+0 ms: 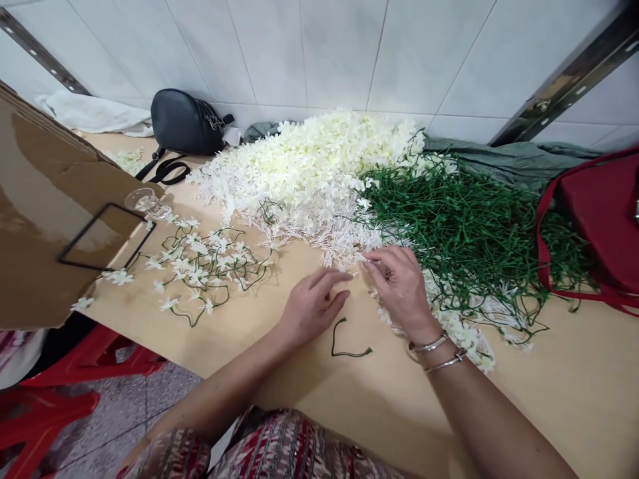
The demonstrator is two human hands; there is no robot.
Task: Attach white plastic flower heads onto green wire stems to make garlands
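Note:
My right hand (402,286) is closed in a pinch at the front edge of a heap of thin white plastic flower pieces (329,223), with a small white piece (363,258) at its fingertips. Just left of it, my left hand (315,303) hovers over the table, thumb and forefinger apart, holding nothing I can see. One bent green stem (347,352) lies on the table between my forearms. White petals (344,143) are piled behind the white pieces. A tangled mass of green stems (454,206) spreads to the right, partly over more white petals (462,332).
White flowers on green stems (200,263) lie scattered at left, beside a clear plastic cup (147,201) and a cardboard box (54,213). A black bag (187,123) sits against the tiled wall; a red bag (599,219) is at right. Red stools (94,359) stand below.

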